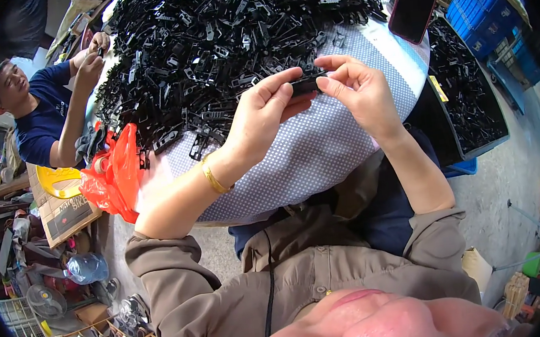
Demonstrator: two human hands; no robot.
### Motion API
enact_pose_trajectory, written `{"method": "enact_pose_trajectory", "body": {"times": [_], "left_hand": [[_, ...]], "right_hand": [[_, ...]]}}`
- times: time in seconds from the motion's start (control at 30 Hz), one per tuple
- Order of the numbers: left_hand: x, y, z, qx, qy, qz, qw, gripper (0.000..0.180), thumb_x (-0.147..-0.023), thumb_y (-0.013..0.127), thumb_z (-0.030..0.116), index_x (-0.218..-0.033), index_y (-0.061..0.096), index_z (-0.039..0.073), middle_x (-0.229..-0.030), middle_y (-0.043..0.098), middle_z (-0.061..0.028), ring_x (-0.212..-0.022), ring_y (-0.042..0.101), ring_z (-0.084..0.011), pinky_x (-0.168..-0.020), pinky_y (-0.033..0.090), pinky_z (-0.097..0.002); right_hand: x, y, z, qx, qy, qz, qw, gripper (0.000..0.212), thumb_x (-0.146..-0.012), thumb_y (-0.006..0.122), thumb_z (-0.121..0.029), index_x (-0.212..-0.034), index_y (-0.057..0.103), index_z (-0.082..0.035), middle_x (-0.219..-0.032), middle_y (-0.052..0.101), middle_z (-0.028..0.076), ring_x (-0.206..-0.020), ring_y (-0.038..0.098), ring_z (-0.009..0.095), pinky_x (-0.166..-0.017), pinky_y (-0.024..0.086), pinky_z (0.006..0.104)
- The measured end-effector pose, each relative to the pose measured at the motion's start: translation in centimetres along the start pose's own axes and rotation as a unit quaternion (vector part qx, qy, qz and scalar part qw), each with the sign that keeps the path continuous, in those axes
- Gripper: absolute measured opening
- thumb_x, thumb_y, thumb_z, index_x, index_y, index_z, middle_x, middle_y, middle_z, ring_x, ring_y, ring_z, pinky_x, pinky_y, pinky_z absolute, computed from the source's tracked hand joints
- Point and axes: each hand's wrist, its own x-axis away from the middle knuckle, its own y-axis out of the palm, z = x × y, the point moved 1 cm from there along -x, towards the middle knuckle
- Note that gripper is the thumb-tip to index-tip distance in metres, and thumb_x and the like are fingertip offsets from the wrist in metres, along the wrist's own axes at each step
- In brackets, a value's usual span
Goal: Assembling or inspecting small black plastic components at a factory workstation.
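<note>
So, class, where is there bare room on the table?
The dotted cloth lies bare between the left hand and the near edge, and between the right hand and phone. Black parts crowd the far side; a red bag, the left.

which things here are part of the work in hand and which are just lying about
Seem part of the work:
- black part in the left hand, right hand at its end
- heap of black clip-like parts
- black bin of similar parts

Apparently just lying about:
- smartphone
- red plastic bag
- fan
- clear plastic bottle
</note>
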Motion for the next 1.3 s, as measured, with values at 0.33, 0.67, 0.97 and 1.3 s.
{"method": "enact_pose_trajectory", "body": {"times": [0.33, 0.67, 0.97, 1.3], "left_hand": [[0.0, 0.1, -0.2, -0.061, 0.019, 0.04, 0.997, 0.037, -0.086, 0.054, 0.003, -0.12, 0.045, -0.007, -0.093, 0.061, -0.0149, -0.082, 0.063, -0.0176, -0.075, 0.054, -0.0284], [0.1, -0.9, 0.7, -0.122, 0.039, -0.001, 0.992, 0.038, -0.084, 0.059, 0.005, -0.119, 0.049, -0.003, -0.086, 0.063, -0.0093, -0.074, 0.063, -0.0135, -0.067, 0.053, -0.0237], [0.0, -0.7, 0.5, 0.079, -0.012, -0.04, 0.996, 0.037, -0.089, 0.052, 0.009, -0.123, 0.044, -0.004, -0.086, 0.061, -0.0106, -0.073, 0.064, -0.017, -0.068, 0.055, -0.0267], [-0.5, -2.0, -0.4, 0.162, -0.08, -0.042, 0.983, 0.034, -0.095, 0.034, 0.011, -0.125, 0.034, -0.007, -0.102, 0.056, -0.0199, -0.097, 0.06, -0.0268, -0.085, 0.051, -0.0328]], "right_hand": [[0.5, 0.8, -0.2, 0.126, -0.118, 0.029, 0.985, 0.012, -0.073, 0.069, -0.008, -0.07, 0.061, 0.0, -0.103, 0.061, 0.015, -0.098, 0.058, 0.024, -0.084, 0.044, 0.0339], [0.5, 0.7, -0.3, 0.213, -0.154, 0.029, 0.964, 0.017, -0.072, 0.072, -0.01, -0.072, 0.058, -0.001, -0.103, 0.061, 0.015, -0.094, 0.059, 0.024, -0.084, 0.045, 0.0333], [-3.5, -1.2, 1.5, -0.151, 0.016, -0.118, 0.981, 0.028, -0.083, 0.063, -0.025, -0.099, 0.059, -0.001, -0.091, 0.063, 0.008, -0.084, 0.06, 0.013, -0.075, 0.048, 0.0262], [-13.3, -0.3, 3.9, 0.584, -0.015, 0.029, 0.811, 0.03, -0.072, 0.066, -0.031, -0.094, 0.066, -0.01, -0.086, 0.066, 0.008, -0.079, 0.064, 0.025, -0.071, 0.05, 0.0344]]}}
